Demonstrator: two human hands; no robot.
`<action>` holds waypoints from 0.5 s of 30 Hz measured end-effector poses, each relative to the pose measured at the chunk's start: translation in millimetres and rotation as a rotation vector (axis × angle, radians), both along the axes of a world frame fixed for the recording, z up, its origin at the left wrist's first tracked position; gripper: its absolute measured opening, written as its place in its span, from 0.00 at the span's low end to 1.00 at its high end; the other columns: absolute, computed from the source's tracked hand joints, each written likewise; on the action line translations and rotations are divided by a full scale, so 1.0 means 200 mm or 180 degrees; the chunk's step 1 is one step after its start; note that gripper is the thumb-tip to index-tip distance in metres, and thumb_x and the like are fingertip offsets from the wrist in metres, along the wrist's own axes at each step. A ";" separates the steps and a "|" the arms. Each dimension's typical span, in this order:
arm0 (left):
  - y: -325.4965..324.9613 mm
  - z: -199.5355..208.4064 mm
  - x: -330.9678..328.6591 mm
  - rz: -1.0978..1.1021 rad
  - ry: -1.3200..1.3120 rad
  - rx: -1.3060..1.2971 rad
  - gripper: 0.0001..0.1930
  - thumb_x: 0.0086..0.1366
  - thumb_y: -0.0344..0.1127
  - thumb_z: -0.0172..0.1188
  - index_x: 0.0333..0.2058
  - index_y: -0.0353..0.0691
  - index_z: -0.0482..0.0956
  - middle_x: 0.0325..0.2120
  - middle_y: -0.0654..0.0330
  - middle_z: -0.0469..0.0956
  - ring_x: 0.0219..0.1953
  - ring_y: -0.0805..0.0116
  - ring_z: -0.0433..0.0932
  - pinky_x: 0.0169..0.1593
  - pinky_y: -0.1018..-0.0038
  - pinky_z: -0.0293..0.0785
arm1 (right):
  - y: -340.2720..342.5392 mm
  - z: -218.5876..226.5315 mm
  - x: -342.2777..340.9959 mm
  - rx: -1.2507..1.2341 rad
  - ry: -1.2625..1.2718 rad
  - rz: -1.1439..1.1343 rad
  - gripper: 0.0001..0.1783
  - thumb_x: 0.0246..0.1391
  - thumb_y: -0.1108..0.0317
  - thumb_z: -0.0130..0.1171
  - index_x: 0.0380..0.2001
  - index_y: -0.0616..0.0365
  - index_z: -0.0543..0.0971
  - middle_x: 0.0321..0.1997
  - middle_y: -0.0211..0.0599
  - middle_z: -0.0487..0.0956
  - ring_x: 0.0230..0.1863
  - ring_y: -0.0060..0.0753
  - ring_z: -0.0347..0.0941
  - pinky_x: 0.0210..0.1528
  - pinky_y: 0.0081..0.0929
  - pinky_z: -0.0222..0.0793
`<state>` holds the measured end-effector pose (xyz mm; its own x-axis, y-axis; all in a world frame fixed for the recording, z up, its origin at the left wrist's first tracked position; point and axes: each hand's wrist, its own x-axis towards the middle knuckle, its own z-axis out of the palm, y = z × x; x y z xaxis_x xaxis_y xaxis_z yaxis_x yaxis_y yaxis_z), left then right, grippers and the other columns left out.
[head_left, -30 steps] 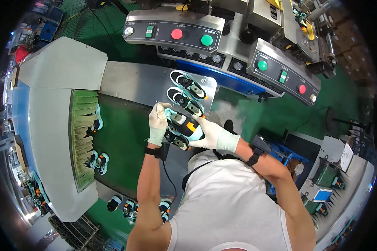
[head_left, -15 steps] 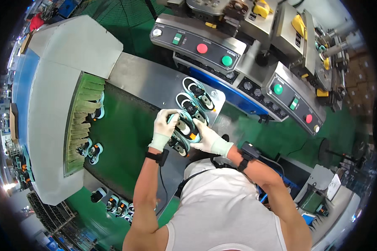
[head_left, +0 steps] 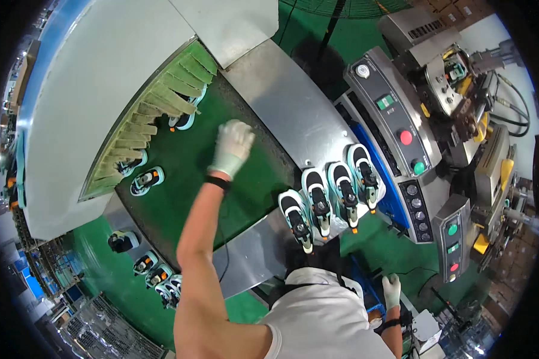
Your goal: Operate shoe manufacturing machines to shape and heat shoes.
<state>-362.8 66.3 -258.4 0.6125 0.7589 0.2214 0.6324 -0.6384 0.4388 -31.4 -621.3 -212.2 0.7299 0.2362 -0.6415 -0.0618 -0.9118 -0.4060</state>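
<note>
Left hand: moved from shoes to above green belt; cannot tell finger spacing.
Right hand: lowered beside body, fingers apart.
Shoes: four side by side at metal counter's end; black uppers, white outlines, pale aqua edges, orange tabs.

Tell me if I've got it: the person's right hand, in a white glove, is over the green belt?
Not quite: in the head view it's the left hand, in a white glove, that is over the green belt. The right hand is off beside the body, away from the belt.
</note>
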 end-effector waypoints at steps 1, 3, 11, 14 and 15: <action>0.20 0.02 -0.10 0.0217 -0.0144 0.0450 0.11 0.65 0.39 0.56 0.41 0.39 0.78 0.45 0.53 0.77 0.52 0.49 0.72 0.57 0.55 0.66 | -0.17 0.00 0.00 -0.0268 0.0280 -0.0089 0.30 0.56 0.70 0.65 0.58 0.72 0.69 0.55 0.50 0.79 0.55 0.40 0.76 0.60 0.32 0.69; 0.60 -0.02 -0.43 0.0903 0.0337 0.0876 0.13 0.65 0.39 0.56 0.44 0.38 0.78 0.46 0.51 0.76 0.49 0.47 0.72 0.56 0.55 0.66 | -0.31 0.02 -0.07 -0.0811 0.0066 -0.0445 0.24 0.54 0.69 0.67 0.51 0.69 0.74 0.48 0.45 0.82 0.48 0.36 0.79 0.56 0.31 0.72; 0.98 -0.21 -0.53 0.1463 0.1433 -0.0407 0.28 0.55 0.52 0.67 0.46 0.36 0.74 0.41 0.39 0.81 0.44 0.39 0.80 0.48 0.50 0.76 | 1.09 0.04 0.01 0.0639 -0.0103 0.0381 0.34 0.60 0.64 0.64 0.64 0.71 0.65 0.63 0.50 0.74 0.63 0.36 0.70 0.65 0.31 0.64; 0.81 -0.22 -0.61 0.1259 0.1493 -0.0490 0.28 0.56 0.51 0.68 0.44 0.34 0.73 0.37 0.40 0.81 0.41 0.38 0.80 0.44 0.49 0.75 | 1.75 -0.02 0.05 0.1271 0.0336 0.0633 0.44 0.59 0.62 0.66 0.70 0.67 0.55 0.74 0.52 0.59 0.75 0.41 0.54 0.74 0.36 0.49; 0.70 -0.20 -0.55 0.1161 0.1520 -0.0440 0.26 0.56 0.48 0.69 0.44 0.34 0.72 0.36 0.43 0.80 0.40 0.40 0.80 0.44 0.51 0.76 | 1.87 -0.05 0.08 0.0775 -0.0062 0.1119 0.46 0.56 0.60 0.68 0.69 0.68 0.57 0.72 0.53 0.62 0.73 0.42 0.57 0.73 0.36 0.52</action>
<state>-472.9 205.5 -297.9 0.3153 0.9402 -0.1287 0.9463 -0.3014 0.1166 -14.6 -247.0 -222.9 0.5894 0.6155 -0.5233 0.2454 -0.7535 -0.6100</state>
